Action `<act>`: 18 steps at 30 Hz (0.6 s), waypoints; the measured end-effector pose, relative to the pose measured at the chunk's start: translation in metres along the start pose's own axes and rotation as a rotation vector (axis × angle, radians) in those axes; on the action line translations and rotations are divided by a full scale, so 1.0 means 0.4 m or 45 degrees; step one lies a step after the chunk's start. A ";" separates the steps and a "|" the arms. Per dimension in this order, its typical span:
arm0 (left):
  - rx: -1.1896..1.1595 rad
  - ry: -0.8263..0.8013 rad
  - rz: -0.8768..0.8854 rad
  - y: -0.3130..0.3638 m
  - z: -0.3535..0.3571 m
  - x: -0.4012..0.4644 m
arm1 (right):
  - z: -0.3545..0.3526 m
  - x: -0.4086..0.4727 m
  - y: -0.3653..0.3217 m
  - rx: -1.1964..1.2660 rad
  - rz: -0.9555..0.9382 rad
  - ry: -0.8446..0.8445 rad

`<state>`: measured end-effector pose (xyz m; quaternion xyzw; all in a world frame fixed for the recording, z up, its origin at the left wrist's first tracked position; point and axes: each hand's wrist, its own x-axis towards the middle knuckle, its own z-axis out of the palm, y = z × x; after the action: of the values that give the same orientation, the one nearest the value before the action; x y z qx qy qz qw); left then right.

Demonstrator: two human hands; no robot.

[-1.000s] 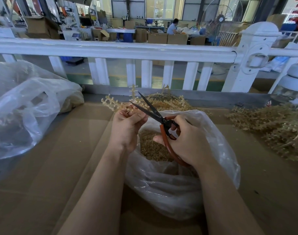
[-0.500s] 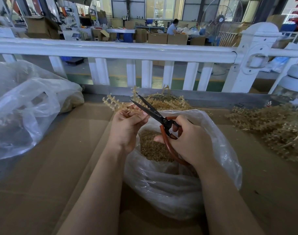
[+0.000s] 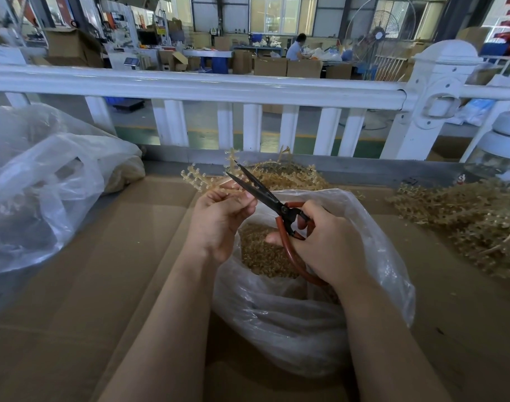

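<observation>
- The sprig (image 3: 198, 177) sits pinched in my left hand (image 3: 219, 220), just past the bag's (image 3: 375, 239) far-left rim, its stem running toward the worktop's (image 3: 117, 271) far edge.
- My right hand (image 3: 327, 248) grips the scissors (image 3: 267, 197), blades parted and pointing nearly along the stem, at its right.

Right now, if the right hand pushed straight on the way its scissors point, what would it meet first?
Most likely the beaded sprig that the left hand pinches; the scissors blades stand open at it, though depth is unclear.
</observation>
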<state>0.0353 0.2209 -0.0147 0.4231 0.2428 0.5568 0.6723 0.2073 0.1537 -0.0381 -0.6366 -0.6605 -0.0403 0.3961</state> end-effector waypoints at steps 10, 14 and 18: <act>0.054 -0.031 -0.037 0.007 -0.001 -0.008 | -0.001 -0.001 0.001 0.028 -0.010 -0.001; 0.053 -0.019 -0.050 0.011 -0.002 -0.006 | 0.000 -0.001 0.004 0.030 -0.007 0.002; 0.109 -0.004 -0.029 0.014 -0.001 -0.008 | -0.003 -0.001 0.004 -0.009 -0.026 0.020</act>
<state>0.0312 0.2180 -0.0106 0.4496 0.2702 0.5374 0.6603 0.2092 0.1529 -0.0383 -0.6309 -0.6637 -0.0516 0.3985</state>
